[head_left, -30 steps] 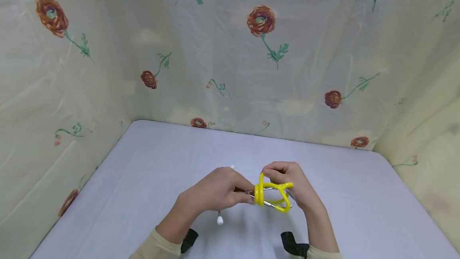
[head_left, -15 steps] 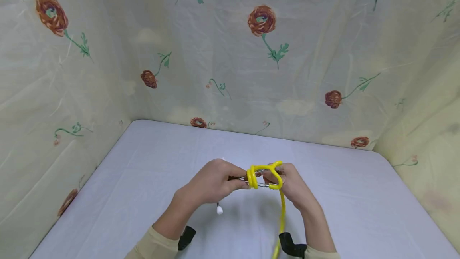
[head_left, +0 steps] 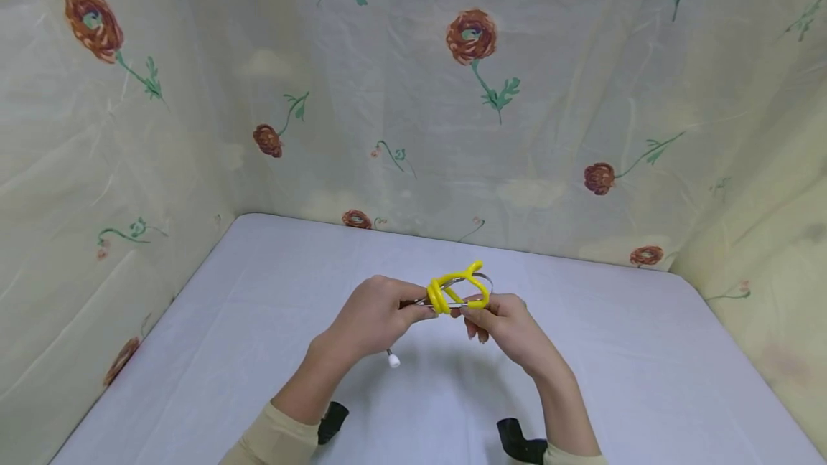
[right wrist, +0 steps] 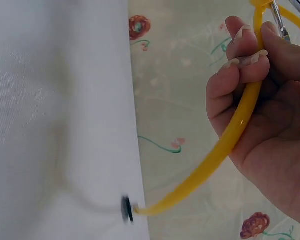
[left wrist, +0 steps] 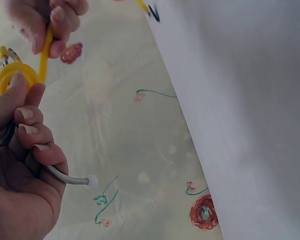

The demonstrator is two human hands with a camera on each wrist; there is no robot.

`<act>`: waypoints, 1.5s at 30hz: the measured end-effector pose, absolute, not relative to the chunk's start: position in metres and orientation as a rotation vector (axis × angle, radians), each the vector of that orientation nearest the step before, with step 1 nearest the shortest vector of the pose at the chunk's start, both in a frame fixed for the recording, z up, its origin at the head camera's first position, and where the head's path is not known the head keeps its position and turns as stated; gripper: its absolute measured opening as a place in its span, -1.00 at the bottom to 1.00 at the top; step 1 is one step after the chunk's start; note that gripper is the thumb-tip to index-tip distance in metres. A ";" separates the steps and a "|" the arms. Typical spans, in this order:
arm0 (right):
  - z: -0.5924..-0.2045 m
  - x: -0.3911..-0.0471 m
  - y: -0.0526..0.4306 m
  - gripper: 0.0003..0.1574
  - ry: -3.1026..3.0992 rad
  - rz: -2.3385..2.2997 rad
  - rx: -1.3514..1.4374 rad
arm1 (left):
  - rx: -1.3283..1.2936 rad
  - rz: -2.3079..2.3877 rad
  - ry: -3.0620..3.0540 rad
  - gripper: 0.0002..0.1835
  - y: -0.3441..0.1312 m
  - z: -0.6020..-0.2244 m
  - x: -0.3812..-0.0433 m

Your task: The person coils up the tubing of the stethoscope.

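Head view: I see both hands raised above the table (head_left: pixel 271 321), working a stethoscope between them. My left hand (head_left: pixel 371 318) has its fingers (left wrist: pixel 32 131) curled round the metal ear tubes (left wrist: pixel 65 176), and 1 white eartip (head_left: pixel 393 361) hangs just below that hand. Coils of the yellow tubing (head_left: pixel 452 291) sit wrapped around the metal right at the left thumb. My right hand (head_left: pixel 504 325) pinches the tubing just beside the coils, fingertips touching it from below.

In the left wrist view the coils press against the thumb, and the right hand's fingers grip the tubing just above them. In the right wrist view the fingers (right wrist: pixel 240 65) are curled round the yellow tube, which runs down through the palm and ends at a dark fitting (right wrist: pixel 126 208); I cannot tell what that fitting is.

Floral fabric (head_left: pixel 465 92) stands behind and on both sides of the table. Cream sleeves cover both forearms.
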State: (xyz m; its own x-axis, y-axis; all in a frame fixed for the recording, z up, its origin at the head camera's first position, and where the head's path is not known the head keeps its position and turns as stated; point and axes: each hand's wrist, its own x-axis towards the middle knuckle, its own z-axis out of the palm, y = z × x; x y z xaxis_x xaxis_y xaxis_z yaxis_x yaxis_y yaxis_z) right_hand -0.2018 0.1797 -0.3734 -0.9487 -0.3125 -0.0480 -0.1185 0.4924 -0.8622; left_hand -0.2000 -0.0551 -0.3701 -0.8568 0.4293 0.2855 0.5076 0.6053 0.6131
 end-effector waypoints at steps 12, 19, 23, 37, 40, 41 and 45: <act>-0.366 -0.197 0.178 -0.71 2.559 -1.361 -0.415 | -0.659 -1.024 -2.733 -0.79 -0.062 -0.374 -0.205; -0.360 -0.193 0.181 -0.73 2.533 -1.318 -0.487 | -0.530 -1.009 -2.762 -0.74 -0.066 -0.374 -0.208; -0.355 -0.191 0.182 -0.73 2.537 -1.274 -0.515 | -0.458 -0.981 -2.782 -0.72 -0.066 -0.376 -0.210; -0.340 -0.179 0.182 -0.70 2.520 -1.212 -0.577 | -0.398 -1.065 -2.864 -0.75 -0.065 -0.381 -0.211; -0.337 -0.175 0.182 -0.71 2.538 -1.212 -0.583 | -0.427 -1.070 -2.897 -0.76 -0.061 -0.381 -0.210; -0.336 -0.174 0.182 -0.72 2.545 -1.212 -0.582 | -0.437 -1.072 -2.907 -0.77 -0.060 -0.381 -0.209; -0.334 -0.172 0.183 -0.73 2.587 -1.208 -0.601 | -0.466 -1.043 -2.962 -0.77 -0.053 -0.383 -0.209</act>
State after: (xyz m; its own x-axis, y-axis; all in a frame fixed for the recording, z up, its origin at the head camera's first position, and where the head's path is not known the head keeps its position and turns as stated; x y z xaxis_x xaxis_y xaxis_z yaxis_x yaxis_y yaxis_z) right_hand -0.1720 0.1827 -0.3336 -0.8913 -0.4526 -0.0285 -0.2688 0.5778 -0.7706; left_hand -0.2089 -0.0533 -0.3831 -0.9564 0.2847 0.0655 0.2629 0.7409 0.6180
